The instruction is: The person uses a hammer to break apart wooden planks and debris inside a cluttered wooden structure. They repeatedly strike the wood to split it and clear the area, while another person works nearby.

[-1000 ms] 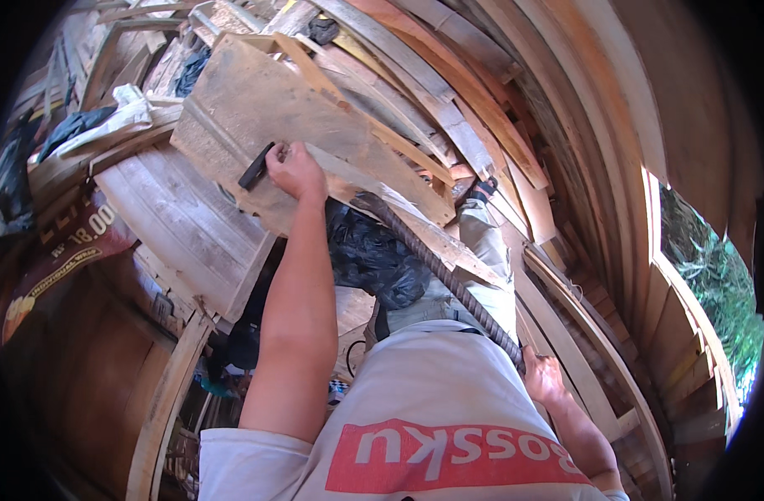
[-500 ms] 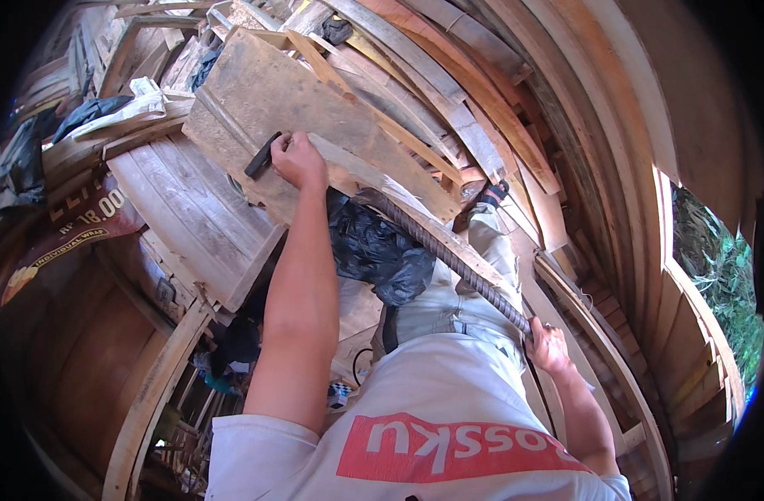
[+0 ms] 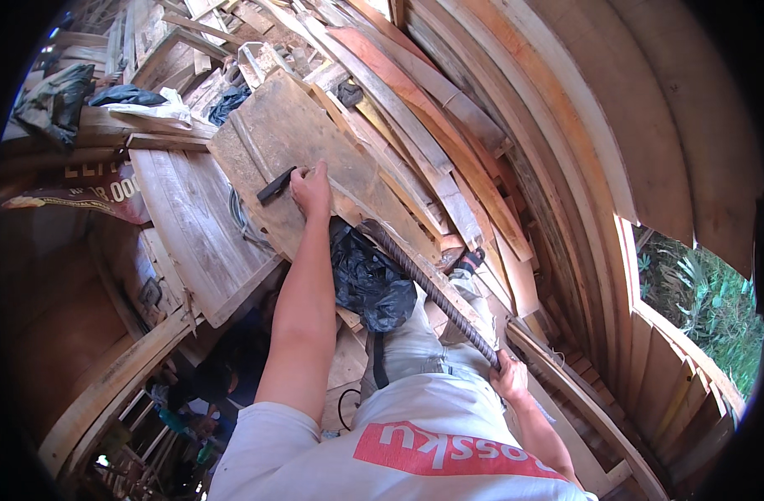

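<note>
My left hand is closed on the end of a short, dark flat bar, over a wide wooden board. What the bar is for its kind does not show. My right hand, low at my hip, grips the near end of a long ribbed steel bar. That steel bar slants away to the far left, beside a narrow plank, and its far end lies near the board. Below my left hand a black plastic bag hangs at the board's near side.
A pale plank panel stands on the left, near a printed banner. Long timbers are stacked at the far right. Greenery shows through a wall opening. A partly hidden person in dark clothing is at lower left.
My view has shifted, so the board and both hands sit differently in it. Each hand keeps its hold, and the dark bar stays at about the same place over the board.
</note>
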The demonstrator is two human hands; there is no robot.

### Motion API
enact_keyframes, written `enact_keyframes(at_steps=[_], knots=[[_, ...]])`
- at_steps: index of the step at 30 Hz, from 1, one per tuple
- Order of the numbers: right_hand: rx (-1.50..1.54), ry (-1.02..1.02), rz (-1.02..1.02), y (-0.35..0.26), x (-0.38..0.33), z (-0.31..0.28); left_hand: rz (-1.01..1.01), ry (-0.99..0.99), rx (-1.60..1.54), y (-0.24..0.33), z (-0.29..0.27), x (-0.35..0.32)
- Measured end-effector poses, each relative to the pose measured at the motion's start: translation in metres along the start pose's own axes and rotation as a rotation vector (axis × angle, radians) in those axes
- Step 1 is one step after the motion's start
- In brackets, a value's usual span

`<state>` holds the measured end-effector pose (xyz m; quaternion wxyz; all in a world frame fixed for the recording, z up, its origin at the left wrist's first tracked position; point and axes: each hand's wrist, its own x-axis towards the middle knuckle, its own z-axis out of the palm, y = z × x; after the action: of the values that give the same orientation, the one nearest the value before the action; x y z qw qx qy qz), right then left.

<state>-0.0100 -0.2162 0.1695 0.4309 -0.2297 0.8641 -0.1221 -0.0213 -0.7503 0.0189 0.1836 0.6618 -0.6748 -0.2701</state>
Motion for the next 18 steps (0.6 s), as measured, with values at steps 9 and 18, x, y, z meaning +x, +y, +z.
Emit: enact_keyframes(at_steps=[9,18], knots=[[-0.032,0.014,0.023,0.003,-0.002,0.011,0.272,-0.015,0.228,0.007,-0.024,-0.009],[-0.034,0.036,-0.003,0.013,-0.001,0.026,1.049,-0.697,-0.015,0.016,-0.095,-0.059]])
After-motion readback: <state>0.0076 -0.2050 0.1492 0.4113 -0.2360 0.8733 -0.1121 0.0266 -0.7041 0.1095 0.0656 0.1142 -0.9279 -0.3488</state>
